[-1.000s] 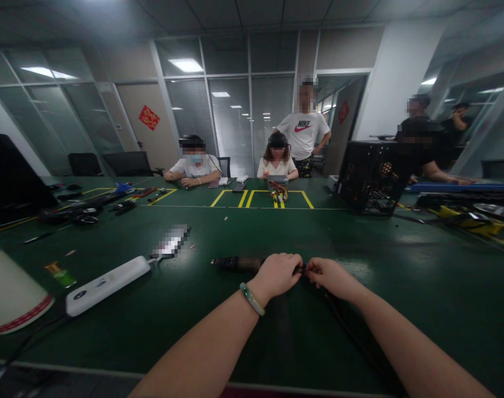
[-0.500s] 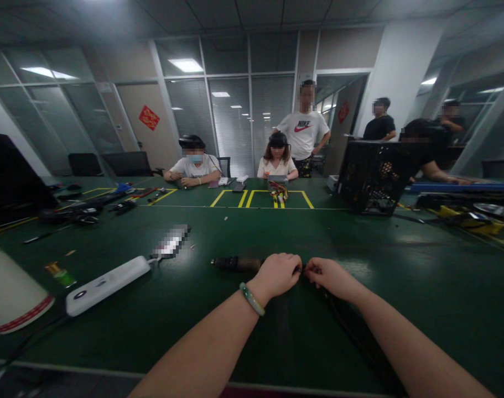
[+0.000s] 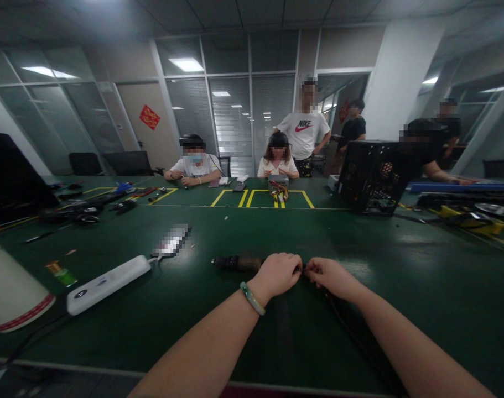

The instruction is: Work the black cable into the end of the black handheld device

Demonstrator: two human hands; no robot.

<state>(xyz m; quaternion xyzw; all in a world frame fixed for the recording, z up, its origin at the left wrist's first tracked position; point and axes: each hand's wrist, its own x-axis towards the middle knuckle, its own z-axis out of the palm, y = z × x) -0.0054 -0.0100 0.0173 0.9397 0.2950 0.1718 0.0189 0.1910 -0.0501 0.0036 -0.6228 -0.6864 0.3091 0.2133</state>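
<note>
On the green tabletop lies a corded electric screwdriver (image 3: 240,263), dark with a brownish body and a black nose pointing left. My left hand (image 3: 279,272) is closed over its rear end, with a green bangle on the wrist. Just to the right, my right hand (image 3: 332,276) pinches at the black cord (image 3: 338,312) where it leaves the tool. The exact spot between the fingertips is hidden. From there the cord trails toward the front edge under my right forearm.
A white power strip (image 3: 110,283), a small green bottle (image 3: 62,274) and a cream container (image 3: 11,290) stand at left. A black computer case (image 3: 370,177) is at right. Across the table two people in headsets sit, one behind several coloured wires (image 3: 280,193); others stand behind.
My hands and the screwdriver stay in place. In the background, a person in black has moved left toward the doorway, and another at far right has shifted slightly.
</note>
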